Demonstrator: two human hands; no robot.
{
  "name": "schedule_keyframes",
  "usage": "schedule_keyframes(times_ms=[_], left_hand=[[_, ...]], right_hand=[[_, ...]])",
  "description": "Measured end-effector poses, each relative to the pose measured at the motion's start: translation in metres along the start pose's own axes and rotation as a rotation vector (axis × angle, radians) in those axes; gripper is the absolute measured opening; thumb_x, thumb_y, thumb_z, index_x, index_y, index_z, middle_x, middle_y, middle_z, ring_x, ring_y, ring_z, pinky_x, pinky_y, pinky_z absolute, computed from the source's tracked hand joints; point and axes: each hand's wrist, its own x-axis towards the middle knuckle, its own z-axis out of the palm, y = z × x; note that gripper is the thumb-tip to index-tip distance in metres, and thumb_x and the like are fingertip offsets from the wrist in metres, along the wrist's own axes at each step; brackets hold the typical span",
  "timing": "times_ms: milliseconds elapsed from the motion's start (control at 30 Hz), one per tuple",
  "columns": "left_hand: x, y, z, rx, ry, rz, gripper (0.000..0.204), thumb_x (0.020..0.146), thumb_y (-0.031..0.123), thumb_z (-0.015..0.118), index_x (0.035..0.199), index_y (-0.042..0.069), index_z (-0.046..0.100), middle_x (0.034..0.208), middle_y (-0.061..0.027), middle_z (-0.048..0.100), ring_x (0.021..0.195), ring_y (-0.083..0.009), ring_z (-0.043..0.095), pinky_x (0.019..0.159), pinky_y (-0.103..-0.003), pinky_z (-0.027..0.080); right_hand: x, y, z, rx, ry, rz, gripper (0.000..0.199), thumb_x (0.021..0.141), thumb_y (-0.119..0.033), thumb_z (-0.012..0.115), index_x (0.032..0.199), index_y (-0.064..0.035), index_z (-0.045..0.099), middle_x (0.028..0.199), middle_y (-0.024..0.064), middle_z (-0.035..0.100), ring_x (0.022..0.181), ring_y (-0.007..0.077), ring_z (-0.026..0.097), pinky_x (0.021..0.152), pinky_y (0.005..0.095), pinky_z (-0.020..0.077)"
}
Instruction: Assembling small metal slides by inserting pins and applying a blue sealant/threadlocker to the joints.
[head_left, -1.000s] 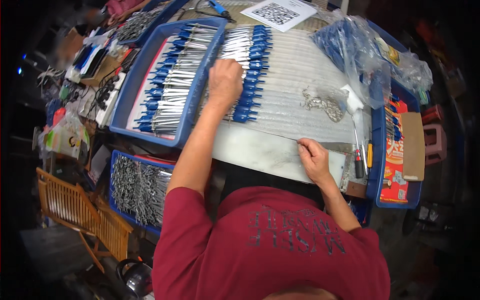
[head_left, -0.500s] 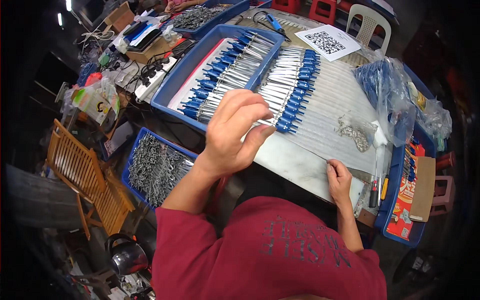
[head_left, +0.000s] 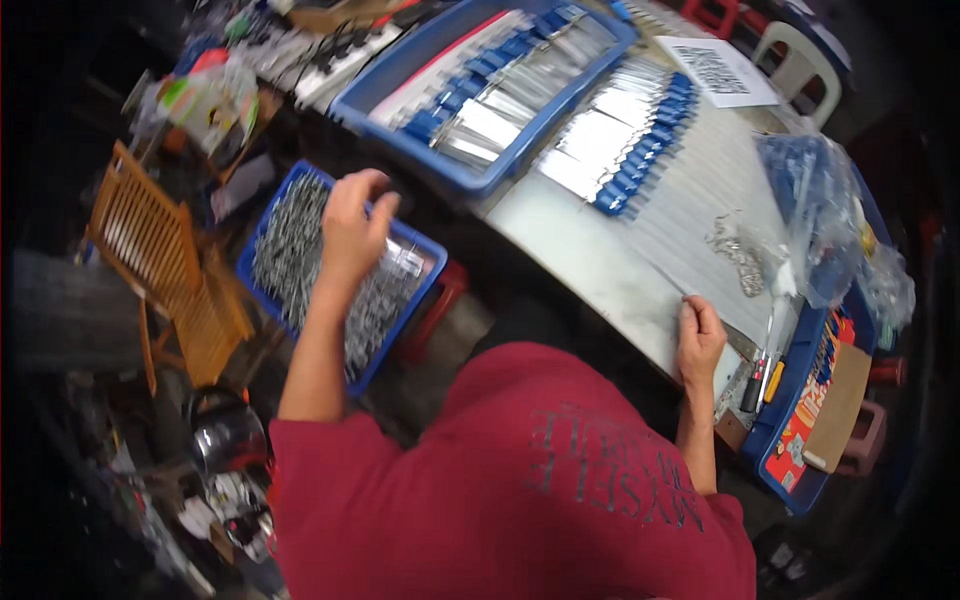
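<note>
Over on the left I've got 1 slatted wooden chair point(head_left: 145, 225), and just below it in my view, a shiny kettle point(head_left: 228, 440)! Up top, 1 white chair point(head_left: 800, 72) stands beyond a printed sheet point(head_left: 718, 72), and there's a pink stool point(head_left: 864, 440), far right, partly hidden.

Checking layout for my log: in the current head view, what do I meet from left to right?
Wooden chair → left hand → row of blue-ended metal rods → right hand → yellow-handled tool → cardboard piece.
</note>
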Motion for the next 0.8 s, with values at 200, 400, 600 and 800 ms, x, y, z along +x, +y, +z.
schedule_keyframes(times_ms=[200, 400, 600, 800], left_hand=[[-0.072, -0.102, -0.039, 0.208, -0.051, -0.383, 0.021, 0.071, 0.008, 0.06, 0.089, 0.0, 0.054, 0.079, -0.013, 0.058, 0.072, -0.0264, 0.057, 0.066, -0.035, 0.044], [-0.106, -0.121, -0.039, 0.236, -0.193, -0.541, 0.022, 0.069, 0.014, 0.06, 0.085, 0.001, 0.055, 0.076, -0.0154, 0.058, 0.074, -0.029, 0.058, 0.066, -0.035, 0.044], [-0.11, -0.127, -0.028, 0.21, -0.333, -0.502, 0.023, 0.072, 0.014, 0.058, 0.091, 0.001, 0.056, 0.081, -0.0145, 0.059, 0.076, -0.0257, 0.058, 0.068, -0.033, 0.044], [-0.111, -0.146, -0.029, 0.341, -0.207, -0.5, 0.021, 0.071, 0.015, 0.058, 0.087, 0.002, 0.057, 0.084, -0.0171, 0.058, 0.082, -0.0329, 0.055, 0.072, -0.039, 0.043]], right_hand=[[-0.003, 0.005, -0.002, 0.076, 0.038, 0.087, 0.016, 0.083, -0.01, 0.051, 0.091, 0.0028, 0.056, 0.081, 0.0065, 0.058, 0.075, 0.0112, 0.052, 0.07, 0.0234, 0.0414], [-0.003, 0.017, -0.003, 0.046, -0.013, 0.091, 0.017, 0.085, -0.008, 0.051, 0.097, 0.0027, 0.056, 0.084, 0.0014, 0.054, 0.076, 0.0059, 0.047, 0.069, 0.0181, 0.038], [-0.002, 0.016, -0.003, 0.038, -0.006, 0.119, 0.018, 0.085, -0.008, 0.05, 0.098, 0.0036, 0.055, 0.088, 0.0023, 0.055, 0.08, 0.0074, 0.048, 0.073, 0.0189, 0.038], [-0.002, 0.011, -0.003, 0.012, -0.004, 0.104, 0.019, 0.086, -0.011, 0.05, 0.097, 0.0031, 0.056, 0.089, 0.0033, 0.056, 0.082, 0.0092, 0.049, 0.076, 0.0211, 0.0385]])
